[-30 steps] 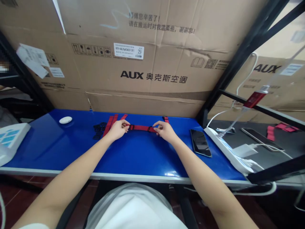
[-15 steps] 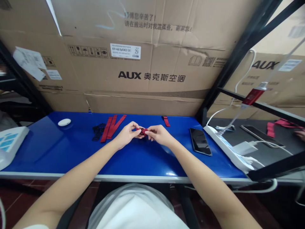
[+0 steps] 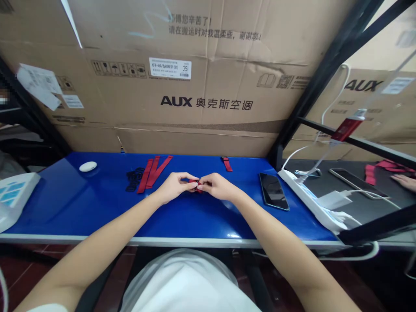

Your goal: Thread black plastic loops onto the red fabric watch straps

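Observation:
Above the middle of the blue table, my left hand (image 3: 176, 187) and my right hand (image 3: 213, 185) meet, both closed on one short red strap (image 3: 199, 187). Fingers cover most of that strap, so any buckle on it is hidden. To the left lie several flat red straps (image 3: 150, 174), partly overlapping. Beside them is a small pile of black plastic buckles (image 3: 133, 178). A red strap with a black buckle (image 3: 226, 164) lies on its own at the back, right of my hands.
A black phone (image 3: 273, 191) lies at the right, beside a white power strip (image 3: 313, 201) with plugs and cables. A white oval object (image 3: 88, 167) and a white device (image 3: 16, 199) are at the left. Cardboard (image 3: 195, 138) stands behind. Another person's hand (image 3: 404, 181) shows far right.
Both hands have turned slightly and moved closer together around the red strap, which is now more covered. At the far right, the other person's hand has come further into view.

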`<control>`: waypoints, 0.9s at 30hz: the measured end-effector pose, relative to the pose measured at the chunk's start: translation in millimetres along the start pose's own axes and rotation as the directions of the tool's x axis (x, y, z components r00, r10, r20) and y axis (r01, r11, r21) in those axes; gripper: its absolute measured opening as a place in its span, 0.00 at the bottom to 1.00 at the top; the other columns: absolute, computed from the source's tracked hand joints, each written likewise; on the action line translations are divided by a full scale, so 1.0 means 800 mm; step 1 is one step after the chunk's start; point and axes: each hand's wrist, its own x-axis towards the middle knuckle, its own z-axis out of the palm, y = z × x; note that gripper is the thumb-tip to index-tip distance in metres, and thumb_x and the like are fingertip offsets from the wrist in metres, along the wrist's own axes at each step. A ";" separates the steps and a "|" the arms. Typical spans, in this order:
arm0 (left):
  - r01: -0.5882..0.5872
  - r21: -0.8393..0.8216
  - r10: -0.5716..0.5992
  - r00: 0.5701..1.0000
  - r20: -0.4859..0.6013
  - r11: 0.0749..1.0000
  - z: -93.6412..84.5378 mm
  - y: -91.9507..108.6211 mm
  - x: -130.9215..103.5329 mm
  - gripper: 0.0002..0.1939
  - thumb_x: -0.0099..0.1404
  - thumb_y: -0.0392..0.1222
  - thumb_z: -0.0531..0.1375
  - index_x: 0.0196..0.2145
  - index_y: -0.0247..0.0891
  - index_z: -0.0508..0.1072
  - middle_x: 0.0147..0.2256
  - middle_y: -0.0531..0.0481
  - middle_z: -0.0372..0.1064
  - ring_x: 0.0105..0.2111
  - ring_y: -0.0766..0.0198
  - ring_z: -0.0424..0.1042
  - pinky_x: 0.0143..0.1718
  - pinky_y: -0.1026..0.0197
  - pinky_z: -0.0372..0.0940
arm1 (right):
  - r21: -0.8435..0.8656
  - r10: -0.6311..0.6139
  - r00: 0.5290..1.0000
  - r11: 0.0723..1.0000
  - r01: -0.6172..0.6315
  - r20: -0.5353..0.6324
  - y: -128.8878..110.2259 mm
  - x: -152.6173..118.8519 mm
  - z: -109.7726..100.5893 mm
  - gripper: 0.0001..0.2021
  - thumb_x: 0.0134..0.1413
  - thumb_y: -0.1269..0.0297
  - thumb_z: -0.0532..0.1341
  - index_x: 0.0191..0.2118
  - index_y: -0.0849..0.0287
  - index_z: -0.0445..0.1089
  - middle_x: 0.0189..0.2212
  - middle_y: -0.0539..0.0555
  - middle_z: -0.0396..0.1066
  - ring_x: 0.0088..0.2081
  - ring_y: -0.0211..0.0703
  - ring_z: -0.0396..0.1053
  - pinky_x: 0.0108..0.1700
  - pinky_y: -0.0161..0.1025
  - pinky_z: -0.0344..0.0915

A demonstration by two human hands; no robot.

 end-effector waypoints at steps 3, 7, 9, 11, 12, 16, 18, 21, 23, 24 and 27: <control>-0.004 0.056 0.001 0.999 0.045 0.998 0.001 0.001 -0.002 0.22 0.54 0.50 0.69 0.43 0.33 0.78 0.37 0.42 0.78 0.34 0.57 0.77 0.42 0.53 0.72 | -0.013 -0.012 0.995 1.000 0.014 0.099 0.001 -0.001 -0.007 0.11 0.56 0.64 0.59 0.26 0.61 0.74 0.22 0.49 0.70 0.24 0.35 0.60 0.29 0.34 0.55; -0.039 0.119 0.024 0.992 0.126 0.992 0.001 0.005 -0.003 0.19 0.54 0.49 0.69 0.40 0.33 0.79 0.40 0.42 0.77 0.35 0.57 0.77 0.42 0.54 0.72 | 0.035 -0.036 0.994 0.999 0.032 0.105 0.005 0.000 -0.010 0.08 0.51 0.64 0.64 0.25 0.61 0.76 0.24 0.50 0.70 0.27 0.36 0.64 0.31 0.34 0.58; -0.009 0.082 0.000 0.994 0.109 0.997 0.001 0.006 -0.002 0.21 0.54 0.49 0.69 0.42 0.33 0.78 0.39 0.42 0.78 0.35 0.57 0.78 0.43 0.53 0.72 | 0.088 -0.007 1.000 0.996 0.005 0.025 0.007 0.002 -0.009 0.08 0.49 0.62 0.65 0.25 0.61 0.76 0.25 0.50 0.69 0.27 0.37 0.64 0.31 0.35 0.58; 0.032 -0.002 -0.032 0.998 0.062 0.999 0.000 0.008 -0.002 0.24 0.53 0.48 0.70 0.45 0.33 0.77 0.38 0.42 0.78 0.35 0.56 0.78 0.44 0.50 0.72 | 0.163 0.029 0.998 0.986 -0.020 -0.053 0.010 0.004 -0.006 0.10 0.49 0.59 0.65 0.27 0.61 0.75 0.25 0.50 0.68 0.27 0.36 0.62 0.31 0.35 0.57; 0.044 -0.038 -0.042 0.998 0.043 0.998 0.000 0.008 -0.001 0.25 0.52 0.48 0.71 0.46 0.33 0.76 0.38 0.42 0.78 0.36 0.56 0.78 0.45 0.50 0.72 | 0.203 0.042 0.996 0.979 -0.026 -0.076 0.012 0.005 -0.005 0.10 0.50 0.58 0.64 0.28 0.61 0.75 0.25 0.50 0.68 0.27 0.36 0.62 0.31 0.35 0.57; 0.040 -0.072 -0.039 0.999 0.018 0.997 -0.001 0.006 -0.002 0.27 0.50 0.46 0.72 0.47 0.33 0.76 0.38 0.42 0.78 0.37 0.55 0.78 0.47 0.49 0.70 | 0.304 0.099 0.991 0.950 -0.066 -0.094 0.016 0.008 0.003 0.11 0.49 0.58 0.64 0.29 0.61 0.72 0.21 0.47 0.65 0.24 0.34 0.58 0.30 0.34 0.55; 0.035 -0.071 -0.034 0.999 0.016 0.997 -0.002 0.003 -0.002 0.27 0.50 0.45 0.72 0.46 0.33 0.76 0.38 0.42 0.78 0.37 0.55 0.78 0.48 0.48 0.70 | 0.337 0.141 0.986 0.936 -0.103 -0.091 0.018 0.009 0.009 0.10 0.48 0.58 0.65 0.28 0.61 0.71 0.21 0.47 0.66 0.24 0.34 0.59 0.29 0.34 0.55; 0.029 -0.079 -0.029 1.000 0.008 0.996 -0.001 0.000 -0.001 0.26 0.50 0.45 0.72 0.45 0.32 0.76 0.39 0.41 0.78 0.38 0.55 0.78 0.49 0.48 0.70 | 0.384 0.185 0.979 0.913 -0.138 -0.090 0.021 0.012 0.018 0.11 0.48 0.57 0.64 0.27 0.61 0.67 0.22 0.48 0.68 0.25 0.35 0.62 0.29 0.34 0.57; 0.013 -0.103 -0.014 1.000 -0.018 0.995 -0.001 -0.001 0.001 0.26 0.51 0.46 0.72 0.45 0.32 0.76 0.41 0.41 0.77 0.38 0.55 0.78 0.49 0.47 0.70 | 0.378 0.177 0.973 0.919 -0.109 -0.149 0.022 0.014 0.022 0.12 0.49 0.56 0.63 0.28 0.59 0.65 0.23 0.48 0.67 0.25 0.36 0.62 0.30 0.35 0.59; -0.004 -0.116 0.000 0.999 -0.038 0.993 0.000 0.000 0.002 0.26 0.51 0.46 0.72 0.46 0.32 0.75 0.42 0.41 0.77 0.38 0.56 0.78 0.49 0.47 0.70 | 0.351 0.150 0.966 0.934 -0.069 -0.209 0.021 0.014 0.023 0.12 0.50 0.56 0.64 0.30 0.59 0.64 0.25 0.49 0.68 0.27 0.37 0.64 0.31 0.36 0.61; -0.076 -0.111 0.063 0.991 -0.117 0.991 0.001 0.004 0.004 0.26 0.51 0.47 0.72 0.44 0.32 0.73 0.42 0.42 0.76 0.36 0.57 0.78 0.45 0.49 0.72 | 0.202 -0.003 0.929 0.976 0.084 -0.371 0.018 0.012 0.022 0.14 0.49 0.58 0.65 0.40 0.58 0.65 0.37 0.53 0.71 0.38 0.42 0.68 0.42 0.40 0.65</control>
